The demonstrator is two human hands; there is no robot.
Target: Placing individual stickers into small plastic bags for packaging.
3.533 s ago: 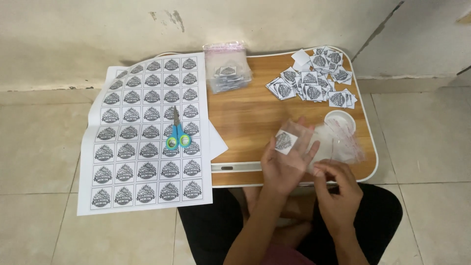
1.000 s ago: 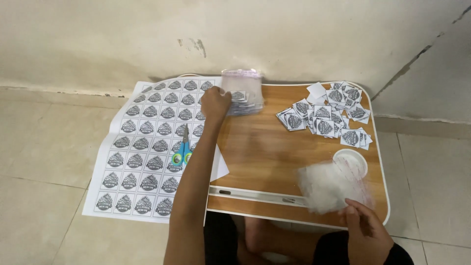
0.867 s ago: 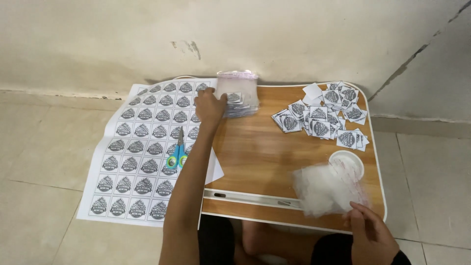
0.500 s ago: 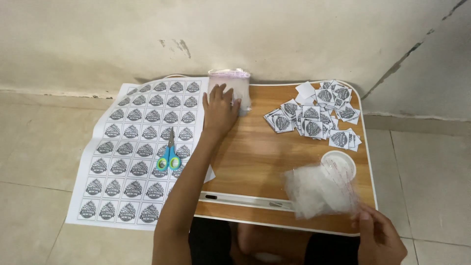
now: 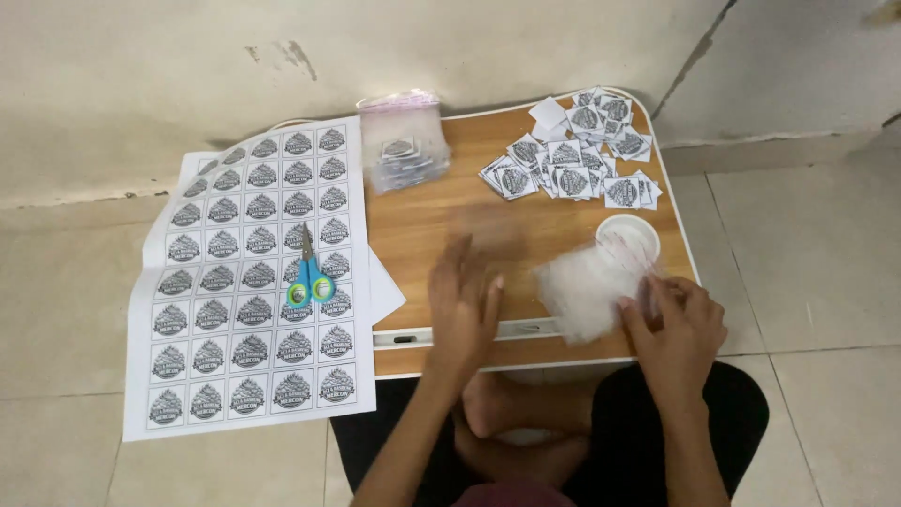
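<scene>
Tiled floor, plaster wall, low wooden bench point(image 5: 441, 225). Your right hand point(image 5: 678, 324) pinches the stack of clear bags point(image 5: 587, 286) at the near edge, within reach; your left hand point(image 5: 463, 305), blurred, hovers open and empty beside it. Filled bags point(image 5: 404, 150) lie at the far edge.

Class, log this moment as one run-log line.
left hand: empty, blurred over table | right hand: on clear bags | scissors: on sticker sheet

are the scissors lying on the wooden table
No, the scissors lie on the printed sticker sheet left of the wooden table, not on its top.
</scene>
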